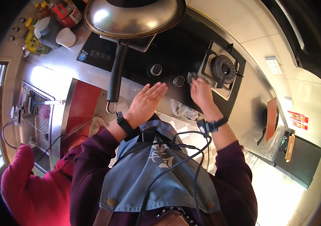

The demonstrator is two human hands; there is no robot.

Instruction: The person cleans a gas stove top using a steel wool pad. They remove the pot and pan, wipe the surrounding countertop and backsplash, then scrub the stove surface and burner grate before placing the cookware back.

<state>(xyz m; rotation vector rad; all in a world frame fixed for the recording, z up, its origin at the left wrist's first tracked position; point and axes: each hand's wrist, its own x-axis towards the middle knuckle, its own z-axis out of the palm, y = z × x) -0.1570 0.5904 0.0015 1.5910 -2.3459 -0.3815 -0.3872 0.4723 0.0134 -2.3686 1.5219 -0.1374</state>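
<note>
A dark scouring pad, probably steel wool (192, 76), is pinched in my right hand (201, 90), low over the black glass gas hob (174, 53). It lies between a control knob (179, 81) and the right burner (224, 69). My left hand (149, 99) holds nothing; it is flat, palm down, fingers slightly apart, near the hob's front edge. Whether it touches the edge cannot be told. Another knob (156, 69) sits just beyond its fingertips. A lidded-looking metal wok (135, 19) covers the left burner, its black handle (116, 73) pointing toward me.
Several bottles (46, 31) and a white tub (66, 37) stand in the counter's back left corner. At left, a person in a pink sleeve (22, 166) is by the sink (40, 113). A crumpled cloth (184, 109) hangs at the front edge. Cables (174, 166) cross my apron.
</note>
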